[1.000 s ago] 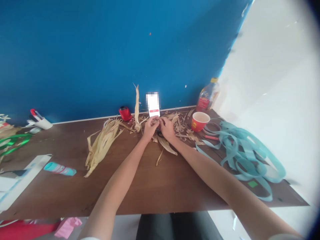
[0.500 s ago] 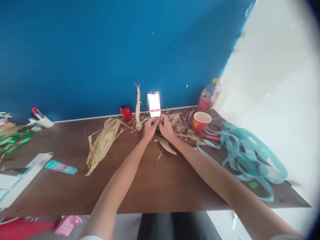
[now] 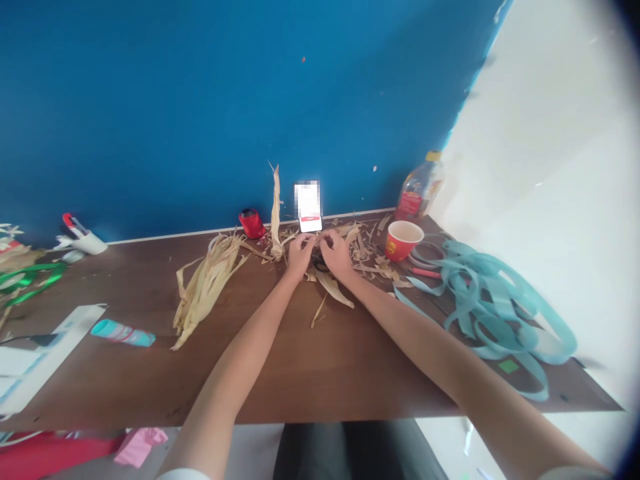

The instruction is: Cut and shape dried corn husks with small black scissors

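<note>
My left hand [image 3: 300,257] and my right hand [image 3: 336,255] meet at the fingertips above a scattered pile of shredded dried corn husk [image 3: 363,257] on a brown wooden table [image 3: 340,373]. The fingers curl closely together, and whatever lies between them is hidden. Just below the fingertips shows a small dark looped object [image 3: 321,266], too small to name. A long husk leaf [image 3: 333,292] lies under my right wrist. An upright twisted husk [image 3: 275,217] stands left of my hands, and a loose husk bundle [image 3: 207,293] lies further left.
A phone [image 3: 309,207] with a blurred screen stands against the blue wall [image 3: 150,120] behind my hands. Nearby are a red spool [image 3: 251,224], a red cup [image 3: 404,240], a plastic bottle [image 3: 419,188] and tangled teal ribbon [image 3: 493,303]. The table's front edge runs below my forearms.
My hands remain together over the husk pile, with the fingers shifted slightly. The view has moved a little, so the table items sit slightly differently in the frame.
</note>
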Motion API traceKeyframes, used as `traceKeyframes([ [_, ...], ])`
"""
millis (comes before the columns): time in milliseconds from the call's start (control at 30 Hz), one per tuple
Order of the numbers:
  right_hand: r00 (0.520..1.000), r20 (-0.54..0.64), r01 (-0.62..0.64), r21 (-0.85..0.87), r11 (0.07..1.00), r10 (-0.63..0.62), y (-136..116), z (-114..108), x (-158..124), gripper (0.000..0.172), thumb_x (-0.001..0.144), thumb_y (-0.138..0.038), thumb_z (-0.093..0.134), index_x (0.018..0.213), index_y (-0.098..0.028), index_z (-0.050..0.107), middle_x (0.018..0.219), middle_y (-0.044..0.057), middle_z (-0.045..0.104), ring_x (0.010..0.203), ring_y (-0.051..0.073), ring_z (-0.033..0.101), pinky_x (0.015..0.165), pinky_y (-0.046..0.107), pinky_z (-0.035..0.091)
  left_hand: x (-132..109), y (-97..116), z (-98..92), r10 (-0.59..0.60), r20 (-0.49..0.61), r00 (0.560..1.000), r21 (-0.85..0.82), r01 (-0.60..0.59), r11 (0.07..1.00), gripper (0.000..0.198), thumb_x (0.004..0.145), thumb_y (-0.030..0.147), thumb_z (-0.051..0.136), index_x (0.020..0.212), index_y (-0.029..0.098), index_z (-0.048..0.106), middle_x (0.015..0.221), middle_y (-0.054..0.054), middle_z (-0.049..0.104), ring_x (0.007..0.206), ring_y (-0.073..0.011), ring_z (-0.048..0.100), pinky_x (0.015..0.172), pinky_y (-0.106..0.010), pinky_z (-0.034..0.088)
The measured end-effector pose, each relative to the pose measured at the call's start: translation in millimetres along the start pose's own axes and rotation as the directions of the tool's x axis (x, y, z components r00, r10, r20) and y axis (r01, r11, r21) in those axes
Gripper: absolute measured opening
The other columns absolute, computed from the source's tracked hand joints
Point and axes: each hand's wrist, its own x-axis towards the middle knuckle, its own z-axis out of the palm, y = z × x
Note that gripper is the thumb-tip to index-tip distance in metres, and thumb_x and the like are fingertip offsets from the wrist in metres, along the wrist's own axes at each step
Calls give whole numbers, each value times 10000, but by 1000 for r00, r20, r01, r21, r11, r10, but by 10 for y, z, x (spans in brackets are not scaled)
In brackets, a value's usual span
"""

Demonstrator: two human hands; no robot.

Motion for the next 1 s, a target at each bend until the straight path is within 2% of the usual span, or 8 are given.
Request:
traceKeyframes([
  [267,1000,1,-17,-61,998,17,-3,5,-9,127,825,-318,465,777,-222,532,695,-17,575,651,166,518,674,277,390,1,11,-11,5,-16,1000,-17,-5,1000,220,853,373,575,879,181,677,870,-35,681,789,-159,602,737,-270,479],
  [433,998,57,-14,-111,994,21,-21,4,-15,197,849,-364,449,726,-224,511,677,-7,573,653,172,510,657,269,381,-21,37,-14,26,-45,999,-14,-26,1000,207,842,366,588,864,180,676,869,-38,682,817,-162,613,760,-271,484],
  [600,992,126,-5,-156,988,25,-34,6,-10,209,845,-300,392,671,-227,483,640,-9,547,632,172,498,624,261,351,-23,33,-3,12,-41,999,-24,-13,1000,206,850,361,571,871,185,676,835,-25,674,776,-153,604,714,-262,480],
  [800,995,90,-31,-161,987,46,-11,14,1,244,838,-300,365,617,-228,439,582,-15,482,594,170,462,590,260,311,-12,15,-5,43,-16,999,-13,-43,999,202,868,329,543,858,184,684,834,-22,668,777,-155,587,718,-264,461],
  [1000,997,41,-62,-152,986,69,8,9,11,258,831,-301,373,591,-224,429,559,-19,461,584,164,442,582,263,301,-17,49,-6,63,38,997,51,-65,997,256,895,394,526,907,185,673,883,-36,675,805,-164,588,749,-271,456],
])
